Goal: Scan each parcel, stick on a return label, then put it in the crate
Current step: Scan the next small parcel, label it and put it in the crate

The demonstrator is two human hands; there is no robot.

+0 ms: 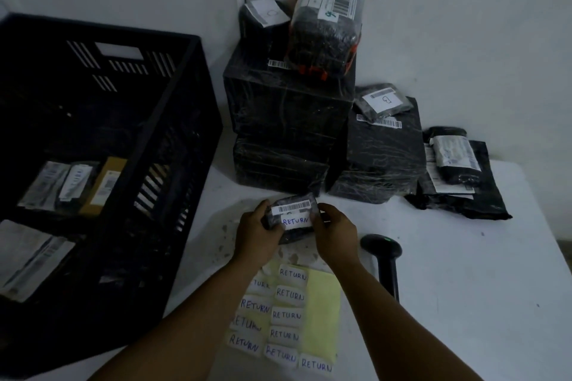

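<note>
Black-wrapped small parcel (292,219) sits above the white desk (448,257) in both our hands, left (258,233) and right (335,237) gripping it, return label on, so the black slatted crate (173,139) comes next

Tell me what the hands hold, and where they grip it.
Both hold one small black parcel: left hand on its left end, right hand on its right end.

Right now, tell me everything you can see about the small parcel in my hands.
The small parcel is dark, wrapped in what looks like bubble plastic. It bears a barcode strip and, below it, a white RETURN label. The left hand and the right hand grip its sides, above the table.
</note>
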